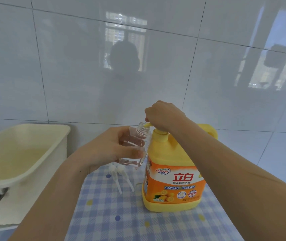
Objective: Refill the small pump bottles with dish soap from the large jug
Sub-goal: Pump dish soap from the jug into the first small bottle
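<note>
A large yellow dish soap jug (171, 181) with an orange label stands on the blue checked cloth (112, 214). My right hand (163, 115) sits on top of its pump head, fingers curled over it, and the yellow nozzle (147, 125) pokes out to the left. My left hand (111, 148) grips a small clear bottle (137, 145), lifted off the cloth and tilted, its open threaded neck right at the nozzle. Two white pump tops (119, 174) with long tubes lie on the cloth below the bottle.
A cream plastic basin (55, 153) stands at the left, on a white surface beside the cloth. Glossy white wall tiles (69, 75) rise close behind the jug. Open cloth lies in front of the jug.
</note>
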